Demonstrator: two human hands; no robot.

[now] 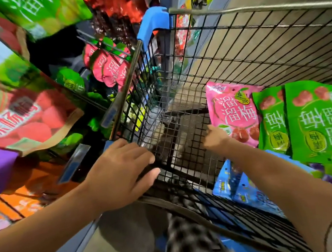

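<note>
A black wire shopping cart [235, 52] fills the middle and right of the head view. My left hand [120, 172] rests on the cart's near left corner, fingers spread over the rim. My right hand [216, 138] reaches down inside the cart and holds the lower edge of a pink snack bag [232, 112]; the fingers are hidden behind the bag. Two green snack bags [318, 123] stand next to the pink one against the cart's right side. Blue bags [238, 188] lie lower in the cart under my right forearm.
Store shelves on the left carry large snack boxes [21, 116], hanging pink bags [108, 67] and green bags [69, 79]. A blue plastic corner guard [152, 23] caps the cart's far left corner. Grey floor shows beyond the cart.
</note>
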